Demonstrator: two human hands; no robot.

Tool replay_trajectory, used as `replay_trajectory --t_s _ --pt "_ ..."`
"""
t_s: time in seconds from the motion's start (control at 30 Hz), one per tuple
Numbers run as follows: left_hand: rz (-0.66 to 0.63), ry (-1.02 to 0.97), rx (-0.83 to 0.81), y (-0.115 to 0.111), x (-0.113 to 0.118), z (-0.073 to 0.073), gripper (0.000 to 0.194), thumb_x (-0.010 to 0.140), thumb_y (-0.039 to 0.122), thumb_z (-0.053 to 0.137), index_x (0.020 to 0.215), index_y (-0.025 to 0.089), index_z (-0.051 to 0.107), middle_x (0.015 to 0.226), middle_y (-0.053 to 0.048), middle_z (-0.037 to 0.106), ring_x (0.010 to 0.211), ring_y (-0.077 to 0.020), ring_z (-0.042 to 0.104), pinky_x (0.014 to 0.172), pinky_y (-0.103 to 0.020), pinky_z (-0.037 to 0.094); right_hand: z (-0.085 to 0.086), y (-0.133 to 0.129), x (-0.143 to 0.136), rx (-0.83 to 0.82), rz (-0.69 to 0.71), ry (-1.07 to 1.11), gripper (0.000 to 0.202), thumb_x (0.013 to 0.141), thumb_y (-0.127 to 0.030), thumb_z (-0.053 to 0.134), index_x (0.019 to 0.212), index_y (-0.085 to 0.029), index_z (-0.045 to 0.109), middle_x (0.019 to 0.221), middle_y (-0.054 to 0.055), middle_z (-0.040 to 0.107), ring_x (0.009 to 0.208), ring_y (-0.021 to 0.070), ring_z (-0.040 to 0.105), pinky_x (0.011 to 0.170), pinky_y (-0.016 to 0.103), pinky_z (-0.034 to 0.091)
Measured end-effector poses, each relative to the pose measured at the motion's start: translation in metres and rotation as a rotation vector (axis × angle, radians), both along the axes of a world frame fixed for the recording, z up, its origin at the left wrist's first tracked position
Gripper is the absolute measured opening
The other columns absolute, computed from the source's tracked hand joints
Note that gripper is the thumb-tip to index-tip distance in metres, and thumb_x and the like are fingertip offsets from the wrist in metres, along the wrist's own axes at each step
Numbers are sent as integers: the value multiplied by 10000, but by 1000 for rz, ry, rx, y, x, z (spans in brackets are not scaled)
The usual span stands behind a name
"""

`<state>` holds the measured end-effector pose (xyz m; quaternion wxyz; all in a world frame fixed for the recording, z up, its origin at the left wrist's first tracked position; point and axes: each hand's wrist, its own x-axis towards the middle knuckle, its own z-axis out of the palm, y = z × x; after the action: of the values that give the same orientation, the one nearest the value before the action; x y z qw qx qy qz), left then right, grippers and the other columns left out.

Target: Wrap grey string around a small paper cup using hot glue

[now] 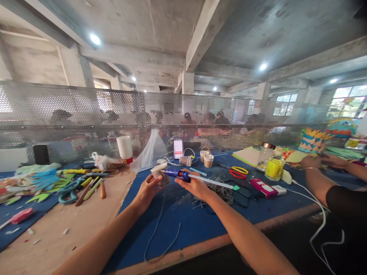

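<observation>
Left fingers (149, 182): curled around the small cup (157, 170) — pinching its side, with its pale rim upward
Right fingers (185, 185): closed around the blue glue gun (178, 174), a translucent glue stick (210, 181) sticking out of its back end
Nozzle: pointing at the cup's side, between the two hands; whether it touches, I cannot tell
Loose cord (158, 219): hanging below the left fingers and looping over the blue surface (197, 236)
Grey cord bundle (222, 193): on the surface, just beside the right fingers, under the glue stick
Beyond the fingers: a lit phone (178, 147), a wound spool (185, 160) and two small handled cups (208, 160)
Right of the right fingers: red-and-yellow scissors (238, 172), a pink box (262, 187), a bottle of yellow liquid (274, 167)
Left of the left fingers: blue-handled scissors (69, 192) — well apart, near several tool handles (93, 188)
Far right: another person's forearm (314, 181)
</observation>
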<state>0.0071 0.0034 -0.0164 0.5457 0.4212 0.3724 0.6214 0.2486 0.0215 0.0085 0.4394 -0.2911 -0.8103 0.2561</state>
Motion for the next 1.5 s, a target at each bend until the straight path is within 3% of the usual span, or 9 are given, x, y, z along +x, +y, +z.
replay_trajectory --t_s 0.2,0.47,0.67,0.9,1.5 --pt "15 2 -9 -5 4 6 643 653 441 958 1208 205 735 1219 -116 781 1082 -288 750 916 -392 579 0 1 0 89 -68 11 308 977 -532 662 1004 -226 659 659 -33 620 604 159 585 608 254 451" --pt "48 47 8 -1 2 1 642 666 446 951 1218 206 727 1231 -127 777 1106 -303 741 926 -413 576 1 -1 0 146 -49 -21 261 991 -486 654 975 -225 663 757 -13 652 673 158 585 639 251 433" --pt "73 80 -1 0 1 -1 637 666 451 952 1219 229 728 1191 -106 795 1109 -297 745 943 -402 560 5 -6 -2 127 -33 -26 262 983 -491 675 978 -231 702 786 -10 673 697 157 584 659 250 445" --pt "56 85 15 -1 1 -2 602 693 445 941 1206 224 716 1212 -102 789 1122 -300 746 962 -403 562 -6 5 -8 139 -71 -1 327 914 -531 768 982 -213 738 808 4 719 700 161 625 684 259 458" --pt "77 89 40 -4 3 2 638 665 449 956 1212 216 722 1220 -112 793 1113 -310 758 976 -421 578 -6 2 -4 179 -88 -116 349 968 -581 696 949 -234 671 843 10 724 772 185 671 694 262 439"
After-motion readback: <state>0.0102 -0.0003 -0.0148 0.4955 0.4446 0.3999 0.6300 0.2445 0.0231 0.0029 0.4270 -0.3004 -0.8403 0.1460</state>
